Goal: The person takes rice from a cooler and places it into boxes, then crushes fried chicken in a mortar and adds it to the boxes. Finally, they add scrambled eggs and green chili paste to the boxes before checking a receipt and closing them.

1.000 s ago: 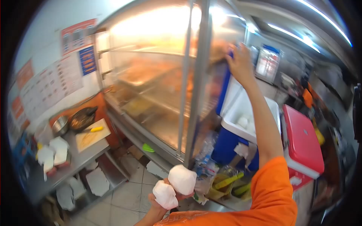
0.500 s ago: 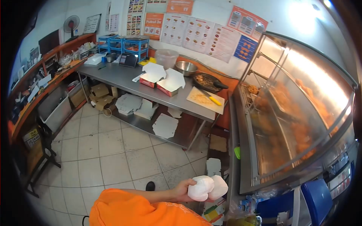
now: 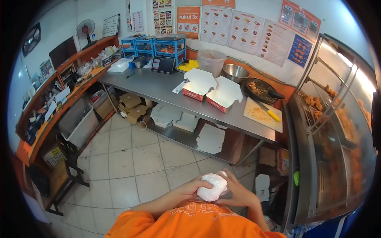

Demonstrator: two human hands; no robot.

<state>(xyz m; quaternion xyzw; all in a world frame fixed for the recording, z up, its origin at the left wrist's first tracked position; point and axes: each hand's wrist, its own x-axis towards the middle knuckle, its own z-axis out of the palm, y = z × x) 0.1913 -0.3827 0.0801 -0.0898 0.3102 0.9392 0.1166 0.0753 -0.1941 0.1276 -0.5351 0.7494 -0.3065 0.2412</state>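
Note:
Two round white wrapped bundles are held in front of my orange shirt. The nearer white wrapped bundle (image 3: 212,187) shows almost whole; the other is mostly hidden behind it and my fingers. My left hand (image 3: 193,186) is closed on the near one, its thumb lying across the wrapping. From the other side my right hand (image 3: 241,193) curves round the bundles, its fingers at the far one. Ahead on the steel table (image 3: 158,89) stand two red and white boxes with raised lids, a left box (image 3: 194,94) and a right box (image 3: 219,104).
A cutting board (image 3: 254,113) with a yellow-handled knife (image 3: 273,115) lies at the table's right end. Behind it are a stone mortar (image 3: 258,88) and a metal bowl (image 3: 235,73). The glass display case (image 3: 329,158) with fried food borders the right side. Flattened boxes fill the lower shelf.
The view has swung right. My left hand has brought the bundles from beside the display case to in front of my chest, and my right hand has come into view against them.

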